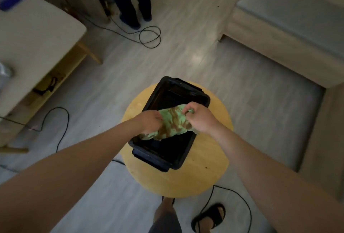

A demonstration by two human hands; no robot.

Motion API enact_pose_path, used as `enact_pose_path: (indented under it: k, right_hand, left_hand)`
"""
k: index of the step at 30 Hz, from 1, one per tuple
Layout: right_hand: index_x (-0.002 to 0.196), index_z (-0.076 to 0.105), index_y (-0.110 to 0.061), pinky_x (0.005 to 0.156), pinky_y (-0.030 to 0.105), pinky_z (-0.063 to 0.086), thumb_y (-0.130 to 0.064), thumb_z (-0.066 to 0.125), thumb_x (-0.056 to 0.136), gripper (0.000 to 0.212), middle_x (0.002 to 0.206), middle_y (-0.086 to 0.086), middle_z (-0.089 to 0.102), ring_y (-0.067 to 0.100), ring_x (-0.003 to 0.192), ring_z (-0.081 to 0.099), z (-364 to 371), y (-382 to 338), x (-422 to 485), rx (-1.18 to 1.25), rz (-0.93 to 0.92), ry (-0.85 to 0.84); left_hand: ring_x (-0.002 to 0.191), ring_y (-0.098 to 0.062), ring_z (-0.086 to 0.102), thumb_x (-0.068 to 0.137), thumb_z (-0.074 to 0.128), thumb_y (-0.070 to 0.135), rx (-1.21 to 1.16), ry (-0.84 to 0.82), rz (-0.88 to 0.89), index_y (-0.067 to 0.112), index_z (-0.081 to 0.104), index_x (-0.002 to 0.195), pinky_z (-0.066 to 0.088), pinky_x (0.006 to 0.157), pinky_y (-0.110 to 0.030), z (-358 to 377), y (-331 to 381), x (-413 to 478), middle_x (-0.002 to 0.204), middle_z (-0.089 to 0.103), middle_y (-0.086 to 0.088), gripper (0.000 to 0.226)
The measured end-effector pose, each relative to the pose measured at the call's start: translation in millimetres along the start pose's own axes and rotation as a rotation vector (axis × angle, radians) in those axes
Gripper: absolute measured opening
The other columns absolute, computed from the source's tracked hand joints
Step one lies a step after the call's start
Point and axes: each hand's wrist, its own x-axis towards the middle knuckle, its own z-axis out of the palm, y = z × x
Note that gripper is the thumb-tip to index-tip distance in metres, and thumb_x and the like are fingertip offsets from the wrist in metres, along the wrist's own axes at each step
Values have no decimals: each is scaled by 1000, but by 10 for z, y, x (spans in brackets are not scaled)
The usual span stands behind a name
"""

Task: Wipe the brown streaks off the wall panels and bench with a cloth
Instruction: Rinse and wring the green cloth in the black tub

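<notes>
black tub [183, 91] — on round stool [204, 178], floor cable [149, 36]

Your cloth [174, 122] is mint green, blotched with brown smears across its middle. The tub [160, 160] under it is plain black. The round table [210, 173] carrying it is honey-yellow wood, with one dark speck toward its right edge. The floor [242, 76] is pale grey with faint plank grain, crossed by black cables [149, 36]. Your sandal [209, 216] is black. The cushion [290, 9] is grey and the frame [270, 52] below it is beige.
</notes>
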Motion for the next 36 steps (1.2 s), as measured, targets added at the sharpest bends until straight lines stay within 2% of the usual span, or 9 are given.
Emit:
enact_pose_path:
  k: [3, 6, 9, 14, 17, 22, 28, 32, 36]
  right_hand:
    - [146, 51, -20, 100, 42, 46, -16, 43, 107, 40, 127, 9, 57, 33, 123, 49, 236, 10, 335, -371, -9, -105]
    - [150, 49, -13, 104, 40, 45, -14, 47, 105, 45, 150, 11, 29, 35, 132, 36, 415, 50, 634, -522, -10, -103]
    - [159, 36, -13, 105, 42, 49, -19, 44, 108, 52, 155, 16, 36, 34, 135, 46, 539, 87, 828, -478, 72, -182]
    - [163, 11, -22, 62, 36, 47, -20, 47, 106, 67, 145, 23, 41, 37, 106, 60, 725, 265, 1199, -297, 235, 11]
    - [163, 12, -22, 61, 34, 47, -31, 44, 107, 64, 132, 21, 54, 36, 95, 62, 815, 331, 1378, -318, 269, 6]
    - [129, 60, -14, 82, 36, 53, -31, 43, 108, 32, 114, 9, 65, 28, 103, 64, 936, 205, 1242, -156, 138, -206]
    - [74, 57, -23, 60, 37, 47, -46, 46, 106, 42, 68, -1, 62, 15, 67, 62, 1092, 21, 776, 151, -168, -96]
    - [82, 61, -17, 62, 40, 52, -41, 35, 108, 44, 71, 2, 63, 21, 69, 64, 1142, 104, 949, -41, -185, 144]
    - [104, 56, -12, 64, 38, 47, -38, 29, 110, 38, 90, 9, 63, 34, 89, 66, 1029, 344, 1280, -334, -8, 229]
  left_hand:
    - [102, -30, 65, 106, 44, 16, -120, -42, -90, 2, 65, 128, 49, 83, -32, 80, -60, 115, 130, 66, -19, 33]
    - [122, -30, 60, 109, 44, 22, -478, -138, -202, 13, 57, 135, 55, 87, -35, 190, -82, 196, 130, 60, -11, 31]
    - [134, -30, 52, 109, 44, 24, -788, -236, -327, 19, 48, 140, 52, 102, -43, 290, -142, 278, 137, 53, -8, 31]
    - [114, -30, 61, 108, 40, 36, -994, -230, -420, 22, 53, 139, 49, 103, -52, 463, -380, 631, 130, 62, -8, 36]
    - [123, -33, 57, 108, 37, 42, -1058, -190, -455, 26, 46, 147, 44, 107, -63, 585, -425, 762, 135, 59, -9, 43]
    - [107, -31, 66, 108, 37, 50, -1281, -96, -525, 21, 59, 135, 57, 91, -50, 672, -410, 915, 120, 69, -12, 45]
    - [94, -27, 67, 106, 46, 55, -1391, -80, -539, 10, 65, 113, 54, 78, -36, 609, -313, 1020, 100, 71, -14, 50]
    - [85, -27, 67, 109, 48, 29, -1351, -91, -445, 4, 69, 111, 55, 85, -38, 603, -228, 1062, 85, 71, -15, 32]
    - [103, -26, 72, 105, 49, 49, -1168, -30, -330, 16, 73, 121, 58, 97, -45, 669, -178, 1111, 111, 76, -10, 44]
